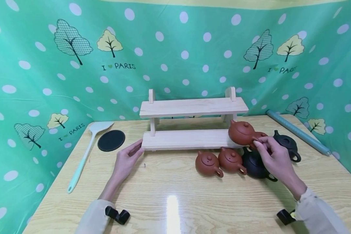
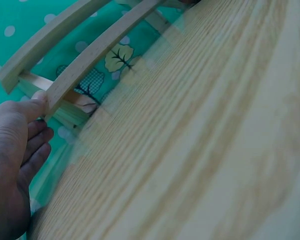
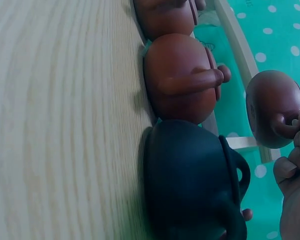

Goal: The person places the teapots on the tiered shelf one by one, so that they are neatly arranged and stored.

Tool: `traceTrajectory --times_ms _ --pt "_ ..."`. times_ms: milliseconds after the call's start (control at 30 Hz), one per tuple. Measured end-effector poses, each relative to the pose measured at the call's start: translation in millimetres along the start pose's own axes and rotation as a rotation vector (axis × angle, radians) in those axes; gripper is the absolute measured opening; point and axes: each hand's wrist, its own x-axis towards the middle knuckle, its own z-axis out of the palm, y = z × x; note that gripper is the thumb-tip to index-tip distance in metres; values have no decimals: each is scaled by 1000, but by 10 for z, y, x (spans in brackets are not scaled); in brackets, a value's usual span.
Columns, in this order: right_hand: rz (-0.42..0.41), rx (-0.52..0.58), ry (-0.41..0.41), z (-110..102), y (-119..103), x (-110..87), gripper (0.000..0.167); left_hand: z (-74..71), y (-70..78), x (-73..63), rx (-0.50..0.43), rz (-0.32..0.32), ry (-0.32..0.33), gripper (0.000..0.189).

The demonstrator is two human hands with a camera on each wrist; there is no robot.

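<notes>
A two-tier wooden shelf [image 1: 190,139] stands at the back middle of the table. At its lower board's left end, my left hand [image 1: 128,159] grips the edge, with the thumb against the board in the left wrist view. My right hand [image 1: 276,156] pinches the handle of a red-brown teapot [image 1: 242,133], held up at the lower board's right end; contact with the board cannot be told. Two more red-brown teapots, one left [image 1: 207,163] and one right [image 1: 231,160], sit before the shelf. Beside them is a black teapot [image 1: 253,164], partly hidden by my right hand.
Another black teapot [image 1: 286,144] stands right of my right hand. A rolled green tube [image 1: 298,131] lies at the back right. On the left are a pale turquoise spatula [image 1: 84,156] and a round black mat [image 1: 111,140]. A polka-dot curtain [image 1: 184,65] hangs behind.
</notes>
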Motion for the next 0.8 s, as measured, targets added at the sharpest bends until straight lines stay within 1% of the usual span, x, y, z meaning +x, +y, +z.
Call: traceTrajectory --times_ms 67,133,267,400,533,667,700,733,800 --pt "0 11 -5 20 -7 13 13 4 29 -6 11 -1 2 40" --pt "1 19 -10 40 -15 27 9 3 20 -7 16 -4 2 40" --pt "1 30 -18 84 -38 62 7 -9 -80 3 9 -7 3 42" --pt "1 45 -25 132 -71 99 7 -14 -125 10 -13 8 0 43" --pt "4 56 -33 173 -108 134 6 -16 -121 7 -20 7 -4 43" --pt "-5 62 -36 218 -133 163 4 -16 -108 -2 -6 0 -4 42" --pt "-8 63 -35 229 -140 171 4 -12 -95 -4 3 -7 -3 42" --pt "-12 64 -34 240 -147 179 4 -10 -50 -13 7 -9 -3 41" --pt "-18 71 -33 263 -158 198 5 -8 -54 -13 9 -16 -2 41"
